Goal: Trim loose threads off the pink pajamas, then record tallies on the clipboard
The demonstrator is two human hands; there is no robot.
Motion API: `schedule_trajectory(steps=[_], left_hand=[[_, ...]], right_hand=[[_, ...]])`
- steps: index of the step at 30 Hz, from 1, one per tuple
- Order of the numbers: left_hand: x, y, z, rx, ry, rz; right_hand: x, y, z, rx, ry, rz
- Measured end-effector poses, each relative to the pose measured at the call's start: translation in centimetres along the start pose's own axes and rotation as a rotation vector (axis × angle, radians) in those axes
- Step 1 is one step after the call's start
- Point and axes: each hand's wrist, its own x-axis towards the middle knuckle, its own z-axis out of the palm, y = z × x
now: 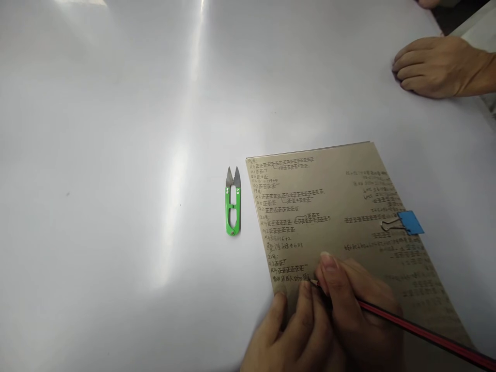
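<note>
My right hand (358, 302) is closed on a red and black pencil (420, 331), pinched between thumb and fingers. The pencil tip touches the lowest handwritten line on a brown card sheet (329, 206), which is covered in tally marks and notes. My left hand (287, 336) rests beside it with its fingers flat on the card's lower left corner, holding nothing. A blue binder clip (407, 222) is fixed to the card's right edge.
Green thread snips (233, 204) lie on the glossy white table (116, 155) just left of the card, blades pointing away from me. Another person's hand (437, 67) rests on the table at the far right.
</note>
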Motion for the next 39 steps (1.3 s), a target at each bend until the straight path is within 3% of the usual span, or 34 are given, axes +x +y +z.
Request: schedule_trajectory(steps=[4, 19, 32, 39], left_hand=[[-0.06, -0.09, 0.04, 0.012, -0.025, 0.024], [-0.09, -0.18, 0.0, -0.003, -0.022, 0.027], [0.1, -0.21, -0.13, -0.011, -0.014, 0.014], [-0.39, 0.13, 0.21, 0.012, -0.041, 0.004]], right_hand=[[-0.02, -0.34, 0.2, 0.028, 0.063, 0.123], [0.04, 0.17, 0.12, -0.026, 0.037, -0.042], [0.0, 0.48, 0.11, 0.004, 0.011, -0.048], [0.12, 0.04, -0.15, 0.058, 0.125, 0.097]])
